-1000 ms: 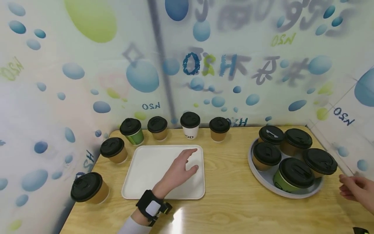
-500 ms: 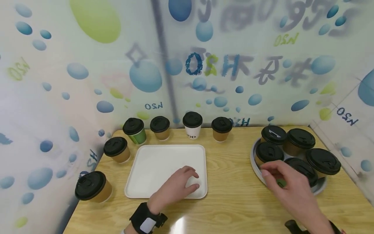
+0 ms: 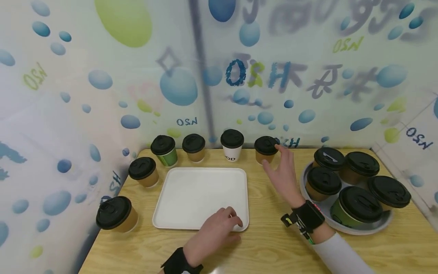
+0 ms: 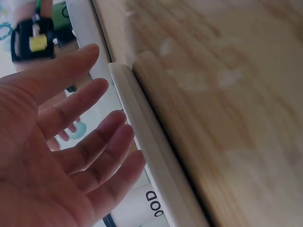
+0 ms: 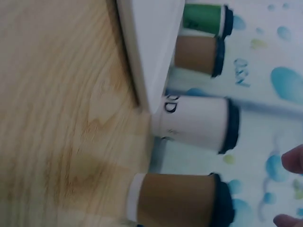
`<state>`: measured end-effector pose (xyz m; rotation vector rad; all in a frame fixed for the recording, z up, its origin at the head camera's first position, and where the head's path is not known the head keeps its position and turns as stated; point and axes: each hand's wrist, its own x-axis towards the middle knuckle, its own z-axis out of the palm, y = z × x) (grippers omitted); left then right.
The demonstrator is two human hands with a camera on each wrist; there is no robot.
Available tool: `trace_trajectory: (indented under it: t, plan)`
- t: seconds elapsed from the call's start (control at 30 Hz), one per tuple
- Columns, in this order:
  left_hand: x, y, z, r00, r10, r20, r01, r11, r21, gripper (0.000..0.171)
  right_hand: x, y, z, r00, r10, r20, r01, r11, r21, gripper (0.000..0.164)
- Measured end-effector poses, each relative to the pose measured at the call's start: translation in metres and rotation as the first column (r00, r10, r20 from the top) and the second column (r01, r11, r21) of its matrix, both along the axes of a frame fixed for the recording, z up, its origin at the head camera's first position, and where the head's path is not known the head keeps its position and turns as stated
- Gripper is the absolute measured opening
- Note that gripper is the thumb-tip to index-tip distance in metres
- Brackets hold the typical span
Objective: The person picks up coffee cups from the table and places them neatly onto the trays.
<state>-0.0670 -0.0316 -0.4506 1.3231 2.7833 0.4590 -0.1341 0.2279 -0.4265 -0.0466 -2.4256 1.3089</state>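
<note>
My right hand [image 3: 284, 175] reaches over the table to a brown paper cup with a black lid [image 3: 266, 145], the rightmost in the back row. Its thumb and fingers are spread about the cup in the head view. In the right wrist view two fingertips [image 5: 294, 160] show beyond the lid, apart from the brown cup [image 5: 175, 198]. My left hand [image 3: 219, 232] hovers at the near right corner of a white rectangular tray [image 3: 202, 198]. Nothing is in its loosely bent fingers, and the palm [image 4: 42, 189] shows bare in the left wrist view.
A round grey tray [image 3: 304, 182] at the right holds several lidded cups, one of them a green cup [image 3: 345, 213]. Along the back stand a white cup [image 3: 231, 152], a small brown cup [image 3: 195, 154] and a green cup [image 3: 167, 158]. Two brown cups [image 3: 148, 179] [image 3: 126, 220] line the left side.
My right hand has come from the far right edge, across the round tray, to the brown cup at the back. My left hand has drawn back toward the tray's near edge. No cup has moved.
</note>
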Motion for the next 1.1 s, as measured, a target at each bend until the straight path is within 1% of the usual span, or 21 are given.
trace_trajectory:
  t: [0.07,0.13,0.3,0.4,0.57,0.63,0.73,0.8,0.9,1.0,1.1]
  plan:
    - [0.001,0.0,0.0,1.0,0.004,-0.003,-0.004,1.0,-0.002,0.021,-0.016,0.002,-0.007,0.999,-0.032,-0.011,0.032,0.999,-0.002,0.079]
    - [0.002,-0.001,-0.001,1.0,0.006,-0.01,-0.006,1.0,-0.008,0.018,-0.029,0.003,-0.013,0.998,-0.058,-0.004,0.057,0.998,-0.009,0.089]
    - [0.002,-0.001,-0.004,0.999,0.011,-0.043,-0.013,0.999,-0.043,0.009,-0.052,0.004,-0.027,0.995,-0.101,0.01,0.101,0.993,-0.052,0.11]
    - [0.001,-0.002,-0.005,0.998,0.009,-0.061,-0.012,0.999,-0.05,0.008,-0.063,0.004,-0.034,0.994,-0.106,0.02,0.108,0.991,-0.074,0.117]
    - [-0.001,-0.002,-0.007,0.999,0.007,-0.038,-0.008,1.0,-0.03,0.013,-0.075,0.006,-0.044,0.992,-0.1,0.083,0.107,0.99,-0.091,0.118]
    - [-0.002,-0.001,-0.007,0.999,0.0,-0.046,-0.002,0.999,-0.036,0.014,-0.076,0.008,-0.045,0.989,-0.101,0.11,0.112,0.989,-0.093,0.115]
    - [-0.002,0.002,-0.007,0.998,-0.009,-0.058,0.006,0.999,-0.051,0.015,-0.076,0.013,-0.045,0.986,-0.106,0.129,0.117,0.99,-0.08,0.109]
    - [-0.002,0.003,-0.006,0.998,-0.011,-0.057,0.008,0.998,-0.061,0.015,-0.074,0.014,-0.043,0.985,-0.109,0.13,0.118,0.991,-0.064,0.106]
    - [-0.002,0.004,-0.004,1.0,-0.008,-0.029,0.006,0.998,-0.063,0.014,-0.069,0.012,-0.039,0.989,-0.103,0.105,0.107,0.993,-0.043,0.105]
    - [-0.002,0.002,-0.002,1.0,-0.003,-0.017,0.002,0.998,-0.063,0.012,-0.059,0.005,-0.033,0.995,-0.068,0.078,0.071,0.996,-0.044,0.106]
    - [-0.001,0.001,-0.001,1.0,0.002,-0.02,-0.003,0.998,-0.063,0.011,-0.049,-0.005,-0.026,0.998,-0.006,0.069,0.01,0.998,-0.068,0.107]
